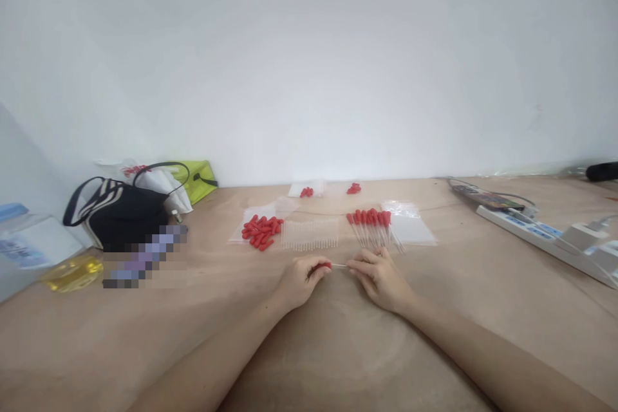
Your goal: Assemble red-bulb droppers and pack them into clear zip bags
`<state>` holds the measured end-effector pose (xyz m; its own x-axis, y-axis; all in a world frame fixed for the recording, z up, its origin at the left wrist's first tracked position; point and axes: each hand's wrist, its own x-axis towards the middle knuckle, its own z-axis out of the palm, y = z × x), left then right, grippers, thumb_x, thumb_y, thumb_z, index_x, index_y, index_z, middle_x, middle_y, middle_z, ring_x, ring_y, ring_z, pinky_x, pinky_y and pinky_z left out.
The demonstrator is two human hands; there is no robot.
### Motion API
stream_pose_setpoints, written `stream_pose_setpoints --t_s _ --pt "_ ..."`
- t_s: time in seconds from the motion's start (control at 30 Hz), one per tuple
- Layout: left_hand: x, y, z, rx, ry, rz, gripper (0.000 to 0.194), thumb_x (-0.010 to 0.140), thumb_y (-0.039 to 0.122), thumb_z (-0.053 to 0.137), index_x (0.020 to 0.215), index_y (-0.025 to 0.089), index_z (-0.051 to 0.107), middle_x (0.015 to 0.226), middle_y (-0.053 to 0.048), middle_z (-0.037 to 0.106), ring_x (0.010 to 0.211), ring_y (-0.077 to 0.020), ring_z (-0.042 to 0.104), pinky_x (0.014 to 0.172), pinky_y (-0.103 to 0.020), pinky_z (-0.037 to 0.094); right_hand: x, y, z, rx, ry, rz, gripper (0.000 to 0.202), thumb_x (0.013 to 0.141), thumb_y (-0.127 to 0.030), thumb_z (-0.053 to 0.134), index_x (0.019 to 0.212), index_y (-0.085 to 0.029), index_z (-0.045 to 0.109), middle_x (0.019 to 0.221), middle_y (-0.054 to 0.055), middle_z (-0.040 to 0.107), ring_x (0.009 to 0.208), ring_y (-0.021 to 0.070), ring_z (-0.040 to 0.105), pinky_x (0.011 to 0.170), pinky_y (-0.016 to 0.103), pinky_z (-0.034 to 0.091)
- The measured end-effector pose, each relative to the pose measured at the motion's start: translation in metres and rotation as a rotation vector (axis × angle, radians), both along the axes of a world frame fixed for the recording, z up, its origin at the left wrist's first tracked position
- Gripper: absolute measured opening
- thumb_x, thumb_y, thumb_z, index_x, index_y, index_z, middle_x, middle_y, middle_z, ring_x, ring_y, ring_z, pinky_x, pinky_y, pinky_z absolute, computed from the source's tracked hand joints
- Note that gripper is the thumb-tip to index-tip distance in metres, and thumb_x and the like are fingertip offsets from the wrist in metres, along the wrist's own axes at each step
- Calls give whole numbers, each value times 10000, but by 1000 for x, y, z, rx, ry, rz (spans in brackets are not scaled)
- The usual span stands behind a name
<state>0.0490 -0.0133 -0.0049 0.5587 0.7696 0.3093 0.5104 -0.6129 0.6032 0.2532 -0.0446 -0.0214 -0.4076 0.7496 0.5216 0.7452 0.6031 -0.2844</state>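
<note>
My left hand (298, 280) is closed on a red rubber bulb (326, 264), most of it hidden by the fingers. My right hand (380, 280) pinches a thin clear dropper tube (340, 265). The tube spans the gap between the hands, one end meeting the bulb; how deep it goes in is too small to tell. Beyond my left hand lies a pile of loose red bulbs (261, 230). Beside it, clear tubes (309, 235) lie in a row. Just past my right hand, several red-bulbed droppers (371, 220) lie side by side.
Small groups of red pieces (306, 192) lie near the wall, and clear plastic bags (415, 228) at the right. A white power strip (545, 238) with a phone (495, 201) is far right. At left are a black bag (128, 212), a lime-green bag (199, 181) and a yellow-liquid bottle (74, 272).
</note>
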Motion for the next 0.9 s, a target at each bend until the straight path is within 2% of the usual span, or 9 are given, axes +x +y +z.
stream_pose_setpoints --t_s 0.23,0.47,0.63,0.9 --pt "-3 -2 3 14 42 -138 181 820 184 447 804 165 626 757 -15 629 707 -126 567 663 -213 421 5 5 4 19 -54 80 248 834 -153 397 888 -243 622 783 9 584 687 106 480 690 291 224" --pt "-2 -1 -1 69 84 -132 182 822 228 458 823 163 628 742 -23 626 676 -126 561 634 -215 419 2 1 4 101 -156 20 233 812 -141 394 814 -209 617 687 0 554 573 97 394 650 297 188" --pt "-3 -1 -1 141 114 -129 171 816 229 464 804 148 614 708 -25 609 638 -121 544 612 -214 414 -1 0 5 60 -136 41 216 826 -171 390 805 -202 603 672 -8 562 564 95 388 645 295 179" --pt "-4 -1 -5 193 98 -204 145 815 206 458 822 147 590 763 -39 612 696 -130 560 657 -224 429 -8 0 3 -18 -102 86 240 837 -155 360 781 -186 591 689 6 580 610 103 443 649 283 189"
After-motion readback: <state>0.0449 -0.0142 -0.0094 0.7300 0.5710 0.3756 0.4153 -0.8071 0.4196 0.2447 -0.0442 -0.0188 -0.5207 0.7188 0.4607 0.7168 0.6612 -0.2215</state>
